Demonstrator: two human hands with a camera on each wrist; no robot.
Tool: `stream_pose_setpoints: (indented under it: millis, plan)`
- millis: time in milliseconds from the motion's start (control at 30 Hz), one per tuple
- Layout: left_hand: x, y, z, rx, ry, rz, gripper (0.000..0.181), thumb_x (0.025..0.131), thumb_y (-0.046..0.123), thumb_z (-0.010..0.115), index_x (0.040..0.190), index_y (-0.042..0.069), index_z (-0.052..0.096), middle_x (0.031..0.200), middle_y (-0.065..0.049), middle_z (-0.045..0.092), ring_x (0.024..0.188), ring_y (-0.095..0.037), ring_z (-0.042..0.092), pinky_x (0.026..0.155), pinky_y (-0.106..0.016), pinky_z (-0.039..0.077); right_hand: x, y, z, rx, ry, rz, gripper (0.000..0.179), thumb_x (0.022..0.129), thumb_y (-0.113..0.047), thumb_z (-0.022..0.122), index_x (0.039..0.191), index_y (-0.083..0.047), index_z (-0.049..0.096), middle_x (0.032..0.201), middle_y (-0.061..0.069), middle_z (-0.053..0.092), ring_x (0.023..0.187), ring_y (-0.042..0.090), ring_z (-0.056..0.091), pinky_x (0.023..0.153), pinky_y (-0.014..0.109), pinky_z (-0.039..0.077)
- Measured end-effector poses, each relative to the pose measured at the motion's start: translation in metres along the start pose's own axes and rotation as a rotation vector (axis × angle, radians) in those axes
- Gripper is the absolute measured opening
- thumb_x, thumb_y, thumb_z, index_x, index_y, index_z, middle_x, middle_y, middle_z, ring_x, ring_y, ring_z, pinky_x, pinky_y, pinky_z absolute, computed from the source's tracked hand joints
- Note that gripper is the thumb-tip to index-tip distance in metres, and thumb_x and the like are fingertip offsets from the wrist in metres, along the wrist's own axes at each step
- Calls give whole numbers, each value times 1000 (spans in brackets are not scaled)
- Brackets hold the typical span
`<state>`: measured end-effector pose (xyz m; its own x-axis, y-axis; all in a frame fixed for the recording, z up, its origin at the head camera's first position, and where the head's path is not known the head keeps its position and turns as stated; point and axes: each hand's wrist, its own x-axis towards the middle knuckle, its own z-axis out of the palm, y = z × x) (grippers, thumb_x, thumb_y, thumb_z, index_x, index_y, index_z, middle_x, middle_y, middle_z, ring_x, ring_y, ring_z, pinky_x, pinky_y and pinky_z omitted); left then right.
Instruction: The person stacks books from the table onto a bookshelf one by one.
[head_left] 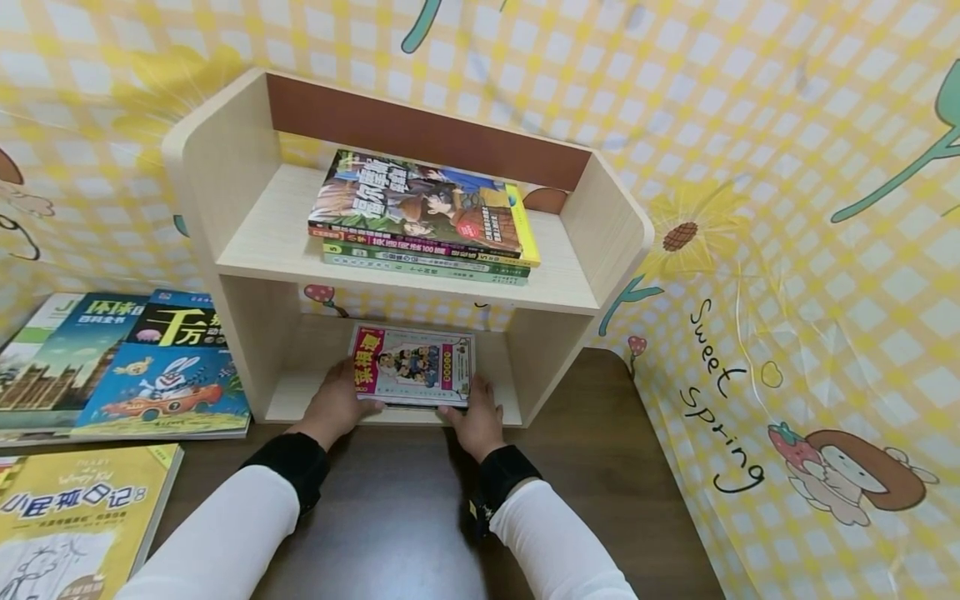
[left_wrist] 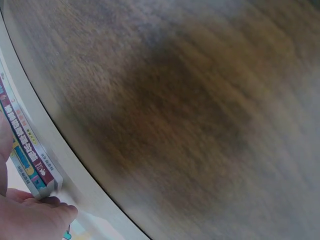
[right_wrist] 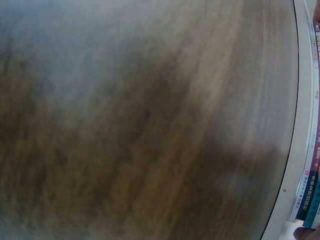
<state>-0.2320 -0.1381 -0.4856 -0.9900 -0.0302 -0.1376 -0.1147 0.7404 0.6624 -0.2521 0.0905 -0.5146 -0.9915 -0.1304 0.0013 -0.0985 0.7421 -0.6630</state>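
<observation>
A small stack of books (head_left: 412, 362) lies flat on the bottom shelf of a light wooden bookshelf (head_left: 232, 292). Its top cover is white with a red-and-yellow title strip. My left hand (head_left: 341, 407) grips the stack's left end, thumb at the front edge. At the opposite end my right hand (head_left: 477, 419) holds it the same way. Several thin spines (left_wrist: 27, 145) show in the left wrist view, close to the fingers. The right wrist view catches only the spine ends (right_wrist: 311, 192) and a bit of a finger. The far fingers are partly hidden.
On the upper shelf (head_left: 247, 242) lies another stack of books (head_left: 423, 208). Large picture books (head_left: 161, 375) and a yellow book (head_left: 82, 517) lie on the brown table (head_left: 585, 467) to the left. A yellow checked cloth (head_left: 750, 125) hangs behind and at right.
</observation>
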Motion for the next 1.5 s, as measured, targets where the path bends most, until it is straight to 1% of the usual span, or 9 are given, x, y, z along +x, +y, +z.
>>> stream_pose_setpoints:
  millis: [400,633,767,867,1000,1133,1200,1333,1500]
  plan:
    - [2,1,-1,-1,20,30,94,85,23,74,147,-12,13,149,-37,18,137,-50,21,112,-57,23,7,3,2,0,2,9,78,91,-32,66,150,-1,28,155,15,30,145,34,19,111,64,17]
    - [3,-1,1,-9,10,19,94,85,24,75,149,-8,14,150,-35,18,138,-49,21,113,-57,21,7,5,4,-3,4,16,79,91,-32,67,151,-2,27,155,15,30,145,33,18,111,65,16]
    - [0,-1,2,-39,45,36,90,85,21,75,149,-5,17,150,-33,21,138,-48,22,113,-58,20,2,3,2,-3,15,-4,79,90,-33,67,151,-2,28,154,16,31,145,35,19,109,67,17]
    - [-5,-3,3,-58,76,63,86,86,21,74,148,-5,20,148,-32,25,137,-48,25,112,-59,22,-3,1,-1,1,17,-33,82,90,-35,68,151,-2,26,154,19,29,145,38,17,109,67,17]
    - [-17,-9,3,-57,101,121,85,87,20,74,147,-8,21,147,-35,26,135,-50,26,110,-60,23,-17,-3,-8,6,3,-107,91,87,-37,71,151,3,20,155,25,23,144,43,14,110,68,14]
    - [-38,-20,-2,-35,96,168,86,86,18,73,147,-11,19,146,-38,24,134,-53,24,109,-62,24,-39,-13,-17,-21,-51,-191,103,81,-40,77,152,2,15,158,24,14,144,44,9,109,69,13]
    - [-50,-26,-5,-8,74,164,86,86,19,73,146,-13,20,146,-39,24,134,-53,24,109,-62,24,-51,-16,-21,-39,-84,-213,109,78,-42,79,154,-1,12,159,22,9,145,43,6,108,70,13]
    - [-76,-33,-14,55,34,131,87,85,27,73,145,-14,25,146,-39,24,134,-54,25,106,-64,27,-73,-20,-26,-60,-122,-226,114,74,-43,82,155,-7,12,160,21,7,144,45,4,105,73,16]
    - [-107,-35,-37,87,29,78,83,83,33,76,140,-12,36,142,-38,33,129,-55,33,100,-66,34,-99,-23,-30,-45,-179,-191,113,73,-42,83,156,-14,12,161,18,5,145,43,3,102,75,19]
